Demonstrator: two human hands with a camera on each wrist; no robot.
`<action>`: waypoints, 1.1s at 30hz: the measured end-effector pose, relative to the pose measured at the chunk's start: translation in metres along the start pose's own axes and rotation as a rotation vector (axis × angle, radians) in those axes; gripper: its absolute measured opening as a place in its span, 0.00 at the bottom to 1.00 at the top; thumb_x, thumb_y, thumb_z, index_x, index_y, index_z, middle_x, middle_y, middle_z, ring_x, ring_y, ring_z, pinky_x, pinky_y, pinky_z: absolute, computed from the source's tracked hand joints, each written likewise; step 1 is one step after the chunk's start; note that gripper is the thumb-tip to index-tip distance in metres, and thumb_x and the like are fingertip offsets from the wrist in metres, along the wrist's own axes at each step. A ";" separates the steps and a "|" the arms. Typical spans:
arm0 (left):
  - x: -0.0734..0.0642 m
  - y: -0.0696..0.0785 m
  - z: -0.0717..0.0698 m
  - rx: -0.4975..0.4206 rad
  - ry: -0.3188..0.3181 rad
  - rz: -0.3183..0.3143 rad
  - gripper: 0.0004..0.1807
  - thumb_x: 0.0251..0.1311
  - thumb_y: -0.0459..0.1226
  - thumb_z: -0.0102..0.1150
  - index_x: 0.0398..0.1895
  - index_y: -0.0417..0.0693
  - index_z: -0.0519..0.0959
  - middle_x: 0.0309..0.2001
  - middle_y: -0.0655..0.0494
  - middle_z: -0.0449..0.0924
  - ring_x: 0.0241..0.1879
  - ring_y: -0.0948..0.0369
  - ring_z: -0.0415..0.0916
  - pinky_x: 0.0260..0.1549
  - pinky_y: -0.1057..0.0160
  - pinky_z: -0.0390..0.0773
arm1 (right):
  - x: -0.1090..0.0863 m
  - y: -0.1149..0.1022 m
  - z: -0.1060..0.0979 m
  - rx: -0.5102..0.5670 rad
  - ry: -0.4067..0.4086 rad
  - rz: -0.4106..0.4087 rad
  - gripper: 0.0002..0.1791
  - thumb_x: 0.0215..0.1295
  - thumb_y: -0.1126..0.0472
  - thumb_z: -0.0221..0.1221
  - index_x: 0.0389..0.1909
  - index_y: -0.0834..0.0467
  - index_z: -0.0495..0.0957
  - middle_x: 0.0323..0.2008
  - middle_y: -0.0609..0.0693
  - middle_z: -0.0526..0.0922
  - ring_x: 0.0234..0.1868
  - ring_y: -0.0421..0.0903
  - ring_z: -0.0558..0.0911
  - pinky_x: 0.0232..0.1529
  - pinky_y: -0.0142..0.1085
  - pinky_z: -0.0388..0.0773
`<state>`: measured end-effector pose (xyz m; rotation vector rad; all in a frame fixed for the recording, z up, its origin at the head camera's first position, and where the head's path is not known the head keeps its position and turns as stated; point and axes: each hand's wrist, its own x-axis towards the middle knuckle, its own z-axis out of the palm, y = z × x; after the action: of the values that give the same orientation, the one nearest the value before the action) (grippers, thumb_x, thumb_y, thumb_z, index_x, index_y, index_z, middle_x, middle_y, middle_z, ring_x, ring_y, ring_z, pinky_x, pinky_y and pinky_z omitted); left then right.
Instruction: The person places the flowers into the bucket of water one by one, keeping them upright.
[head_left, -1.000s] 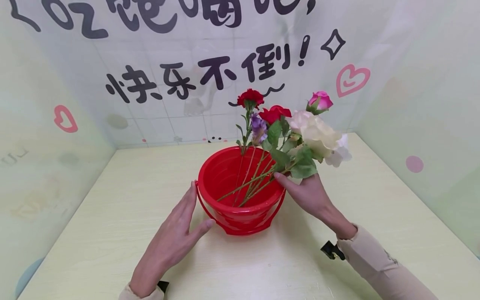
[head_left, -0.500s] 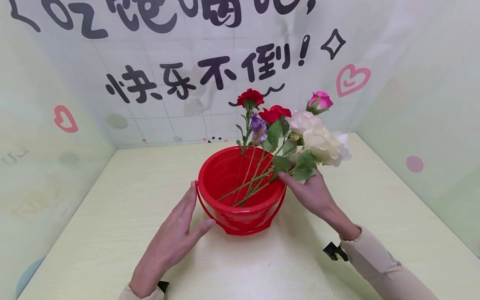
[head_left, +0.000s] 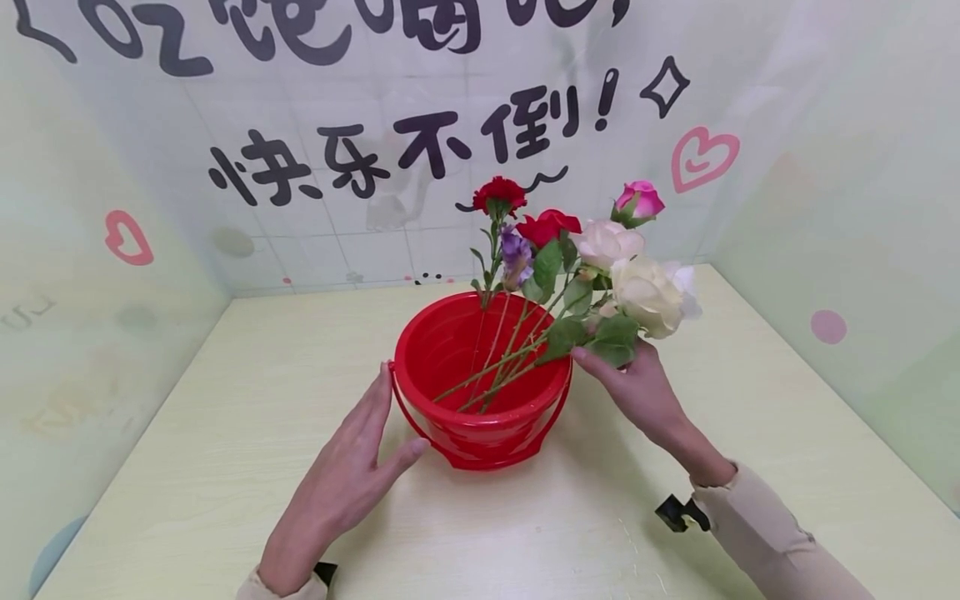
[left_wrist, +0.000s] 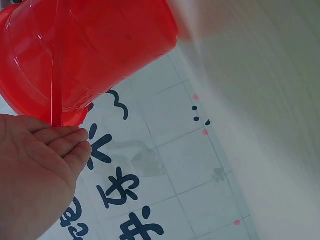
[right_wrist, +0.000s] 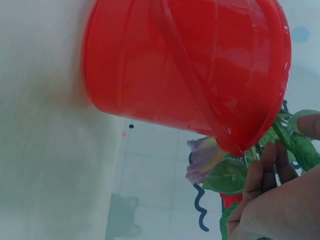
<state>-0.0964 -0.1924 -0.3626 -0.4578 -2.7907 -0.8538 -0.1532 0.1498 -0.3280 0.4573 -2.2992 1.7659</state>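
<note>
A red bucket (head_left: 487, 437) stands on the table, holding several flower stems that lean to the right. Straight fingers of my left hand (head_left: 341, 475) rest along its left side, touching the handle (left_wrist: 57, 90) near its upper end. Right of the rim, my right hand (head_left: 645, 396) is at the leaves (head_left: 617, 333) under a cream rose (head_left: 647, 293). In the right wrist view its thumb (right_wrist: 309, 125) stands apart from the fingers, with a stem (right_wrist: 281, 135) between them. A red carnation (head_left: 500, 196), a red rose (head_left: 551, 227) and a purple flower (head_left: 516, 257) rise from the bucket's back.
A pale pink rose (head_left: 607, 242), a pink rosebud (head_left: 640, 202) and a white flower (head_left: 684, 292) surround the cream rose. The pale wooden table (head_left: 285, 367) meets a wall sheet (head_left: 315, 250) printed with dark characters behind the bucket.
My right hand has shifted right and its thumb has drawn away from the stems. The cream rose has sunk slightly to the right, and its stem end has slid left. My left hand stays put.
</note>
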 end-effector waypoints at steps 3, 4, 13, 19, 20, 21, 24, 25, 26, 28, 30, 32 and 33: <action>0.000 -0.001 0.000 -0.001 0.002 0.004 0.53 0.71 0.59 0.57 0.85 0.53 0.38 0.83 0.49 0.45 0.79 0.43 0.51 0.62 0.34 0.71 | 0.001 0.002 0.000 0.037 0.007 -0.016 0.17 0.72 0.66 0.63 0.57 0.66 0.72 0.53 0.54 0.78 0.53 0.44 0.76 0.54 0.30 0.77; 0.000 -0.001 -0.001 -0.002 0.003 0.008 0.53 0.71 0.59 0.57 0.85 0.53 0.38 0.83 0.49 0.45 0.78 0.43 0.51 0.62 0.34 0.71 | 0.001 0.002 0.000 0.040 0.008 -0.024 0.17 0.72 0.66 0.63 0.57 0.66 0.72 0.52 0.54 0.78 0.52 0.45 0.76 0.53 0.30 0.78; -0.001 -0.001 0.000 -0.004 0.003 -0.002 0.53 0.70 0.59 0.57 0.85 0.54 0.38 0.83 0.49 0.46 0.78 0.42 0.51 0.61 0.34 0.73 | 0.007 0.006 0.006 0.063 0.017 -0.032 0.17 0.72 0.67 0.62 0.58 0.68 0.74 0.48 0.55 0.80 0.46 0.46 0.76 0.50 0.31 0.78; -0.001 -0.001 0.000 -0.003 0.003 -0.001 0.53 0.70 0.60 0.57 0.85 0.54 0.38 0.83 0.49 0.45 0.78 0.43 0.51 0.61 0.34 0.72 | 0.007 0.006 0.006 0.046 0.023 -0.011 0.18 0.73 0.65 0.63 0.59 0.67 0.75 0.45 0.55 0.80 0.43 0.47 0.74 0.45 0.31 0.76; -0.001 -0.001 0.000 -0.001 0.003 0.002 0.53 0.70 0.59 0.57 0.85 0.54 0.38 0.83 0.50 0.45 0.79 0.43 0.51 0.61 0.34 0.72 | 0.006 0.006 0.005 0.046 0.019 -0.006 0.18 0.73 0.65 0.63 0.60 0.66 0.74 0.46 0.56 0.79 0.43 0.47 0.74 0.45 0.32 0.76; -0.001 -0.001 0.000 0.000 0.004 0.005 0.53 0.70 0.59 0.57 0.85 0.53 0.38 0.83 0.50 0.45 0.79 0.43 0.51 0.62 0.34 0.72 | 0.005 0.006 0.005 0.044 0.015 -0.001 0.20 0.73 0.65 0.63 0.61 0.66 0.74 0.46 0.56 0.79 0.43 0.47 0.74 0.45 0.32 0.76; 0.000 -0.001 0.000 0.002 0.005 0.012 0.53 0.70 0.59 0.58 0.85 0.53 0.38 0.83 0.49 0.45 0.78 0.43 0.51 0.62 0.34 0.72 | 0.002 0.006 0.003 0.029 0.015 0.011 0.22 0.73 0.63 0.63 0.64 0.64 0.74 0.47 0.56 0.78 0.44 0.48 0.73 0.41 0.33 0.74; 0.000 -0.001 0.000 0.001 0.005 0.012 0.53 0.70 0.59 0.58 0.85 0.53 0.38 0.83 0.49 0.46 0.78 0.42 0.51 0.61 0.34 0.72 | 0.001 0.006 0.003 0.020 0.016 0.013 0.23 0.73 0.63 0.63 0.65 0.63 0.74 0.46 0.56 0.77 0.42 0.48 0.73 0.39 0.34 0.73; 0.000 -0.001 -0.001 0.002 0.003 0.010 0.53 0.70 0.59 0.58 0.85 0.53 0.38 0.83 0.49 0.46 0.78 0.42 0.51 0.61 0.34 0.72 | 0.000 0.005 0.002 0.010 0.017 0.017 0.24 0.73 0.62 0.63 0.66 0.62 0.73 0.44 0.56 0.76 0.39 0.46 0.73 0.36 0.34 0.72; 0.000 0.000 -0.001 0.004 0.000 0.006 0.53 0.70 0.59 0.58 0.85 0.53 0.38 0.83 0.48 0.46 0.78 0.42 0.51 0.61 0.34 0.73 | -0.002 0.005 0.000 -0.009 0.020 0.018 0.24 0.73 0.62 0.64 0.67 0.61 0.74 0.39 0.55 0.74 0.29 0.44 0.70 0.27 0.34 0.68; 0.000 -0.001 -0.001 0.004 0.000 0.004 0.53 0.70 0.59 0.58 0.85 0.53 0.38 0.83 0.48 0.46 0.78 0.42 0.51 0.61 0.34 0.72 | -0.004 0.006 -0.002 -0.017 0.023 0.022 0.25 0.72 0.61 0.64 0.68 0.60 0.74 0.34 0.54 0.71 0.21 0.42 0.64 0.20 0.35 0.62; -0.001 -0.001 -0.001 0.007 -0.001 0.005 0.53 0.70 0.59 0.57 0.85 0.54 0.38 0.83 0.49 0.46 0.78 0.42 0.51 0.61 0.34 0.72 | -0.006 0.006 -0.005 -0.025 0.023 0.032 0.25 0.72 0.61 0.64 0.68 0.60 0.74 0.32 0.54 0.69 0.18 0.41 0.59 0.18 0.36 0.59; -0.001 -0.001 -0.001 0.006 0.000 0.009 0.53 0.71 0.59 0.57 0.85 0.54 0.38 0.83 0.49 0.46 0.78 0.42 0.51 0.62 0.34 0.71 | -0.007 0.007 -0.006 -0.031 0.023 0.038 0.25 0.72 0.61 0.64 0.68 0.60 0.74 0.32 0.54 0.70 0.18 0.41 0.60 0.18 0.36 0.59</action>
<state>-0.0962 -0.1939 -0.3627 -0.4681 -2.7882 -0.8427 -0.1490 0.1579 -0.3352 0.3887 -2.3304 1.7409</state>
